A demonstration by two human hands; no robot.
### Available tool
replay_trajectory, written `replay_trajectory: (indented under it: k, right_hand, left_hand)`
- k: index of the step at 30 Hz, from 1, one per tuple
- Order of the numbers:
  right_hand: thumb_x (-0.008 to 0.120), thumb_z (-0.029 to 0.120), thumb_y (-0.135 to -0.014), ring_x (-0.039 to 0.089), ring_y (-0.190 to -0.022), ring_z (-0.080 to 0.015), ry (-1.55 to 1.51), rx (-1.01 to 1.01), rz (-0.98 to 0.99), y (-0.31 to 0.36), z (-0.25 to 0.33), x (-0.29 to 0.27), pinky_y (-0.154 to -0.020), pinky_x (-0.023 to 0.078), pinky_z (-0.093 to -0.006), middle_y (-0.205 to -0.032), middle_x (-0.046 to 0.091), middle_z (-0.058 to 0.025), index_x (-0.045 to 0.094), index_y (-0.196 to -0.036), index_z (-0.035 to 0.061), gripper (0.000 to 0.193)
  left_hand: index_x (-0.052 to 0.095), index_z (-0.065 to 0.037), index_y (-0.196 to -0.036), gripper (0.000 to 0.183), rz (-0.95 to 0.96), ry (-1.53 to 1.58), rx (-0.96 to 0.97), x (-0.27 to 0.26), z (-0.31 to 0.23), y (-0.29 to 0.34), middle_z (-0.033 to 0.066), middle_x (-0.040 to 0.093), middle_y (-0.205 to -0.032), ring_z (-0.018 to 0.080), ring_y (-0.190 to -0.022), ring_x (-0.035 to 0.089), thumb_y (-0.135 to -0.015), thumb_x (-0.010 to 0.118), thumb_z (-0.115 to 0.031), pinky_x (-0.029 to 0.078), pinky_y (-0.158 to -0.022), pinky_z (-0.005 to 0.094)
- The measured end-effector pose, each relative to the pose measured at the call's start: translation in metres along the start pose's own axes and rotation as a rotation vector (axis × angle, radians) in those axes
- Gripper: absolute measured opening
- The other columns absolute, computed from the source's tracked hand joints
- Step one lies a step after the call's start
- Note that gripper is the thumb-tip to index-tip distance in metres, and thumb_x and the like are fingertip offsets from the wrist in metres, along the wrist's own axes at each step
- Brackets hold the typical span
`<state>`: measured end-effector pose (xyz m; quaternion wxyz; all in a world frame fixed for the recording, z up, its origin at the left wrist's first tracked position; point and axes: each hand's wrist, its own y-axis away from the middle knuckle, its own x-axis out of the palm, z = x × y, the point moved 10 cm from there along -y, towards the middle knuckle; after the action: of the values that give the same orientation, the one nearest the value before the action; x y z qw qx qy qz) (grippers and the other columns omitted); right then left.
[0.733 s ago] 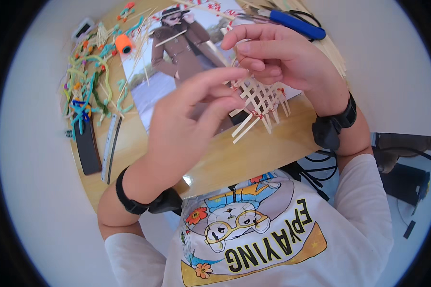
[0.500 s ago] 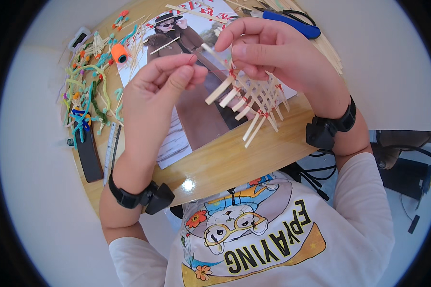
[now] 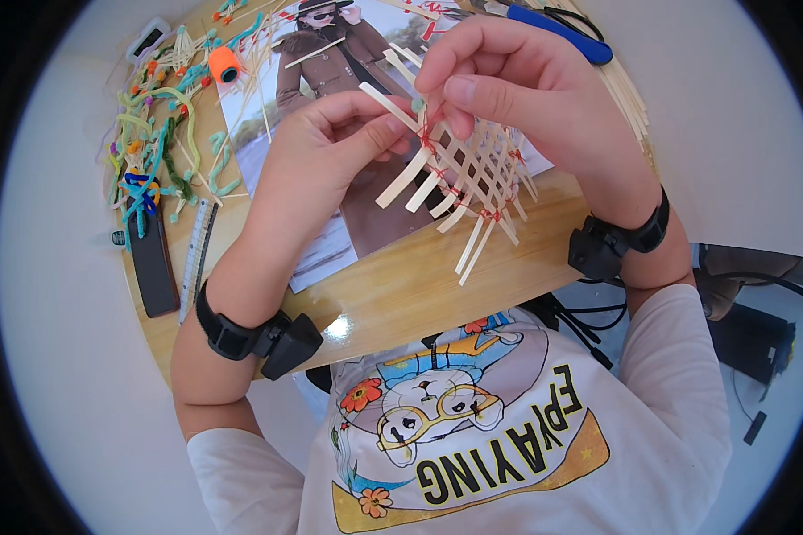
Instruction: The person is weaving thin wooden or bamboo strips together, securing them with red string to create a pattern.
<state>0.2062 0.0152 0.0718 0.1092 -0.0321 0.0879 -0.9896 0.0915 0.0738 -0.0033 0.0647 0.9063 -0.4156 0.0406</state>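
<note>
A lattice of flat pale wooden strips (image 3: 480,169), bound with red thread (image 3: 427,139) at several crossings, hangs tilted between my hands. My left hand (image 3: 337,147) is closed at its left corner, thumb and forefinger pinched against a strip that sticks out up and left. Just above that corner, my right hand (image 3: 522,89) has its thumb and fingers pinched together where red thread rises from the knot. The fingers partly hide the thread's end. Strip ends fan out below the lattice, over the table's near part.
Under my hands lies a printed poster (image 3: 375,218) on the wooden table (image 3: 393,294). Coloured fuzzy stems (image 3: 165,125), an orange thread spool (image 3: 224,65), a dark oblong case (image 3: 153,267) and a ruler (image 3: 196,254) are at left. Blue-handled scissors (image 3: 567,34) and loose strips (image 3: 629,98) lie far right.
My left hand has moved right from holding the thread out to the side, and now meets the lattice corner. My right hand stays close to the same knot. The view has shifted slightly.
</note>
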Motion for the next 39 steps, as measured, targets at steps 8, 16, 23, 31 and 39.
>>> replay_trajectory:
  k: [8,16,23,31,39]
  right_hand:
    - [0.061,0.003,-0.101,0.067,-0.088,-0.0113,-0.139,0.202,0.013,0.000,-0.016,-0.004,-0.080,0.055,-0.0239,-0.098,0.071,-0.0074,0.066,-0.114,-0.0017,0.015]
    - [0.060,0.003,-0.101,0.068,-0.083,-0.0110,-0.218,0.262,-0.025,-0.001,-0.019,-0.008,-0.077,0.056,-0.0237,-0.095,0.072,-0.0069,0.067,-0.112,-0.0009,0.013]
    - [0.060,0.001,-0.101,0.065,-0.078,-0.0061,-0.137,0.283,-0.010,0.000,-0.021,-0.004,-0.070,0.054,-0.0197,-0.094,0.070,-0.0044,0.067,-0.113,-0.0011,0.013]
    - [0.060,0.002,-0.102,0.063,-0.075,-0.0061,-0.187,0.213,0.036,-0.001,-0.028,-0.001,-0.068,0.053,-0.0195,-0.095,0.071,-0.0055,0.066,-0.114,-0.0011,0.014]
    - [0.060,0.002,-0.102,0.063,-0.073,-0.0056,-0.204,0.226,0.043,-0.002,-0.019,0.000,-0.065,0.053,-0.0188,-0.096,0.071,-0.0063,0.067,-0.112,-0.0008,0.013]
  left_hand:
    - [0.072,-0.001,-0.110,0.019,-0.016,0.012,-0.014,-0.001,0.005,0.000,0.0045,0.073,-0.097,0.0094,-0.088,0.070,-0.097,0.072,-0.014,0.056,-0.076,0.0221]
    - [0.071,0.001,-0.107,0.019,-0.088,-0.081,0.058,-0.001,-0.005,0.003,0.0072,0.074,-0.097,0.0117,-0.088,0.070,-0.093,0.075,-0.011,0.057,-0.079,0.0245]
    - [0.070,0.001,-0.110,0.020,-0.018,0.064,0.127,-0.002,-0.010,0.001,0.0071,0.073,-0.099,0.0119,-0.087,0.069,-0.096,0.072,-0.013,0.057,-0.083,0.0253]
    - [0.070,-0.001,-0.118,0.022,0.018,0.075,0.095,0.007,-0.003,0.002,0.0058,0.073,-0.101,0.0107,-0.091,0.068,-0.099,0.069,-0.012,0.056,-0.086,0.0254]
    - [0.070,-0.001,-0.119,0.025,0.033,0.073,0.112,0.007,-0.008,0.004,0.0058,0.073,-0.102,0.0113,-0.094,0.069,-0.097,0.071,-0.011,0.056,-0.087,0.0254]
